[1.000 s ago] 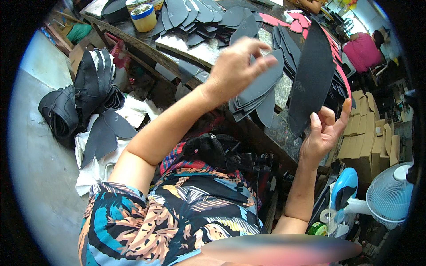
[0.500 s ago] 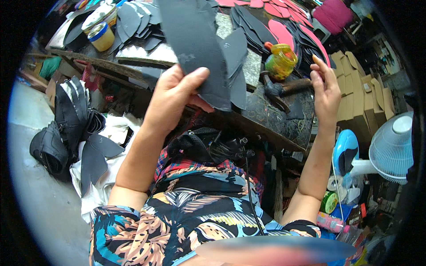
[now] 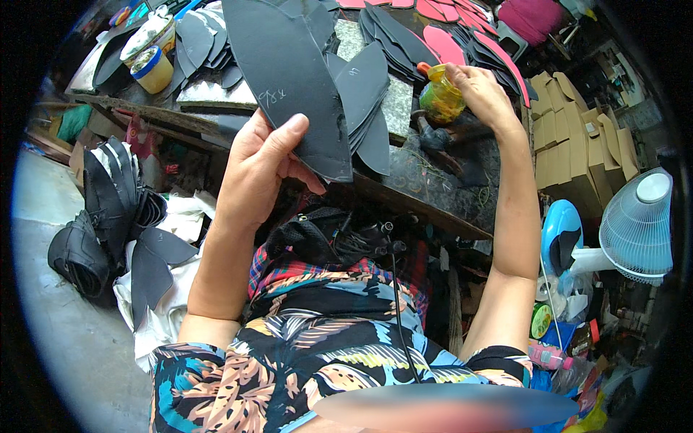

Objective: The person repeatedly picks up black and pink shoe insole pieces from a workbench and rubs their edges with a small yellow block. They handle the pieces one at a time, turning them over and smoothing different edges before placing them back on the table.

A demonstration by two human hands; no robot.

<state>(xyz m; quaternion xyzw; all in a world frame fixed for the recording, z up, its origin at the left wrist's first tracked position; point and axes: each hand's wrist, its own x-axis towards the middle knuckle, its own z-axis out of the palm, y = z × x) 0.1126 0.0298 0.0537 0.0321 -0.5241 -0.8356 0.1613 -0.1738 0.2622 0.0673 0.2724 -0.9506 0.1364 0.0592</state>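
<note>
My left hand [image 3: 263, 155] is closed on the lower end of a long black sole-shaped sheet [image 3: 289, 86], thumb on top, holding it tilted up over the table's front edge. My right hand [image 3: 482, 94] reaches to the glass jar [image 3: 442, 97], stained yellow and green. Its fingers are closed at the right side of the jar's mouth; what they grip is hidden. A short orange-red end [image 3: 424, 68] sticks out at the jar's left rim. Close below the jar lies a hammer [image 3: 436, 138]. Fanned black cut pieces [image 3: 364, 90] lie just right of the held sheet.
Piles of black pieces [image 3: 393, 40] and red pieces [image 3: 444, 45] cover the worktable's far side. A blue-rimmed tub [image 3: 151, 70] stands at the left. Stacked cardboard [image 3: 577, 137] and a fan [image 3: 639, 227] are on the right; black shoe uppers [image 3: 83, 249] sit on the left.
My right hand has moved left and forward onto the jar's mouth, its fingers closing. My left hand has shifted slightly left with the black sheet, which is turned to show more of its face.
</note>
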